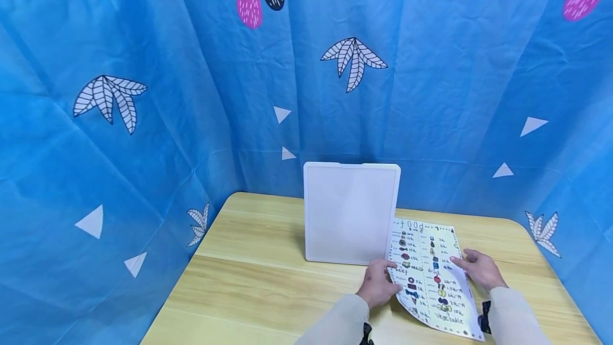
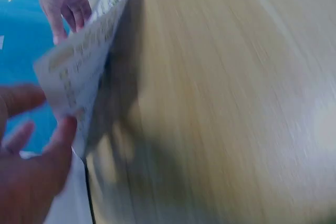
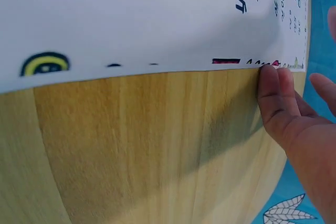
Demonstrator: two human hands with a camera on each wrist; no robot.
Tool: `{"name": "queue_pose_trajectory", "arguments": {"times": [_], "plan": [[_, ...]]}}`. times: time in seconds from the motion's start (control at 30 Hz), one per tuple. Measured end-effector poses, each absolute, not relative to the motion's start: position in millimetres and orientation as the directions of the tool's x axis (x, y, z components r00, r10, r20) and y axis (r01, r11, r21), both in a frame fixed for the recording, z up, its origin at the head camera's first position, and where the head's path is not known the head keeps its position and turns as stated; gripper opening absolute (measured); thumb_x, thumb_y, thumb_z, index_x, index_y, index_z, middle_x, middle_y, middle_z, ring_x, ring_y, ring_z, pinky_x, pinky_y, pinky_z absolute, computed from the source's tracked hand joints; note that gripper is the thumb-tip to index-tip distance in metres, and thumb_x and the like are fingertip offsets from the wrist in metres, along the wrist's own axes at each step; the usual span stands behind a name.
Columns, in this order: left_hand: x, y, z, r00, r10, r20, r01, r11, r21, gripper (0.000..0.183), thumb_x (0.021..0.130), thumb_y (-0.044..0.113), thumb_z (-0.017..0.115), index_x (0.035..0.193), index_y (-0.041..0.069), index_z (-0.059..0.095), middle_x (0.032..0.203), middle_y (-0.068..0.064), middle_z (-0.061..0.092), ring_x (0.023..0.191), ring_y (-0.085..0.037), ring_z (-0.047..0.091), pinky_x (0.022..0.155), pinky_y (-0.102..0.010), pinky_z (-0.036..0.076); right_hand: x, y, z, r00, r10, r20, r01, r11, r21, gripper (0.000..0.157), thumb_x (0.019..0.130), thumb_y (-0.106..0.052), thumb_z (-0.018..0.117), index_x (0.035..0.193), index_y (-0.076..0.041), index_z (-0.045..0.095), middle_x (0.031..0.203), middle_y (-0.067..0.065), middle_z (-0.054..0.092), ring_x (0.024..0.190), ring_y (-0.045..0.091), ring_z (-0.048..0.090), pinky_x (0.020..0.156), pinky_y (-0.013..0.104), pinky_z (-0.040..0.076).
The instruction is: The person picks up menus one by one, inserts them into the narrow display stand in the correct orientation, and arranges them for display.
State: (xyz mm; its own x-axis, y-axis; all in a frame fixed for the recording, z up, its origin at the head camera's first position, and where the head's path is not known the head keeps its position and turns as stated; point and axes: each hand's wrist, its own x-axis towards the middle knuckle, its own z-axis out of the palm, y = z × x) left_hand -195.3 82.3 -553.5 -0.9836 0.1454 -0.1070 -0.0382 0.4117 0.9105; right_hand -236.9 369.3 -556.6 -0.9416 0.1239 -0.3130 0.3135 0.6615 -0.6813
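Note:
A white hand-drawn menu poster (image 1: 426, 281) has coloured pictures and the words food, beef, drink and vegetable. Its left edge is bowed up off the wooden table. My left hand (image 1: 378, 284) is at that edge, thumb and index finger spread apart; in the left wrist view the thumb (image 2: 65, 129) touches the sheet's underside. On the opposite side, my right hand (image 1: 480, 269) touches the right edge with its fingertips (image 3: 269, 80), the other fingers loose. Neither wrist view shows a firm pinch.
Behind the left hand, a white square board (image 1: 351, 212) stands upright, its right side next to the poster's top left. The light wooden table (image 1: 249, 265) has rounded far corners. A blue patterned curtain (image 1: 421, 95) hangs around its back and sides.

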Motion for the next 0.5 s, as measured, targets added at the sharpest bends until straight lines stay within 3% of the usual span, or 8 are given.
{"name": "queue_pose_trajectory", "arguments": {"times": [0.07, 0.17, 0.27, 0.4, 0.5], "plan": [[-194.5, 84.3, -552.8, -0.989, 0.085, -0.123, -0.077, 0.415, 0.906, 0.049, 0.067, -0.007, 0.083, 0.111, 0.008, 0.069, 0.110, -0.003, 0.057, 0.099, -0.020, 0.058, 0.092, -0.035, 0.050, -236.6, 369.7, -557.7, -0.943, 0.133, -0.304, 0.315, 0.652, -0.690, 0.100, 0.092, -0.057, 0.064, 0.144, 0.019, 0.025, 0.142, 0.045, 0.028, 0.124, 0.057, 0.042, 0.098, 0.059, 0.044], [-194.8, 85.6, -551.5, -0.987, 0.041, -0.156, -0.129, 0.384, 0.914, 0.057, 0.066, -0.013, 0.080, 0.118, 0.004, 0.063, 0.102, -0.005, 0.061, 0.086, -0.018, 0.060, 0.083, -0.035, 0.054, -236.3, 370.6, -560.0, -0.943, 0.151, -0.297, 0.325, 0.613, -0.720, 0.090, 0.094, -0.045, 0.067, 0.143, 0.019, 0.028, 0.139, 0.044, 0.035, 0.114, 0.050, 0.054, 0.085, 0.042, 0.055], [-195.7, 85.9, -550.4, -0.984, 0.034, -0.174, -0.151, 0.355, 0.922, 0.063, 0.065, -0.019, 0.077, 0.123, 0.000, 0.060, 0.087, -0.005, 0.065, 0.073, -0.015, 0.062, 0.076, -0.033, 0.056, -235.9, 370.8, -562.8, -0.939, 0.168, -0.301, 0.342, 0.567, -0.749, 0.083, 0.095, -0.037, 0.069, 0.143, 0.019, 0.030, 0.134, 0.043, 0.041, 0.099, 0.037, 0.063, 0.068, 0.026, 0.056], [-196.6, 86.1, -548.3, -0.983, 0.052, -0.177, -0.156, 0.282, 0.947, 0.058, 0.066, -0.023, 0.072, 0.120, -0.003, 0.063, 0.078, -0.003, 0.065, 0.071, -0.015, 0.064, 0.072, -0.030, 0.057, -236.4, 368.9, -564.0, -0.937, 0.181, -0.300, 0.349, 0.554, -0.756, 0.078, 0.097, -0.034, 0.066, 0.142, 0.019, 0.031, 0.132, 0.042, 0.044, 0.092, 0.029, 0.064, 0.062, 0.022, 0.053], [-198.0, 86.5, -546.8, -0.980, 0.072, -0.185, -0.174, 0.145, 0.974, 0.049, 0.069, -0.026, 0.066, 0.113, -0.004, 0.066, 0.079, -0.005, 0.065, 0.073, -0.018, 0.065, 0.070, -0.030, 0.058, -236.5, 365.9, -563.8, -0.938, 0.195, -0.287, 0.346, 0.583, -0.735, 0.075, 0.099, -0.036, 0.062, 0.142, 0.018, 0.032, 0.133, 0.041, 0.044, 0.100, 0.037, 0.062, 0.063, 0.024, 0.052]]}}
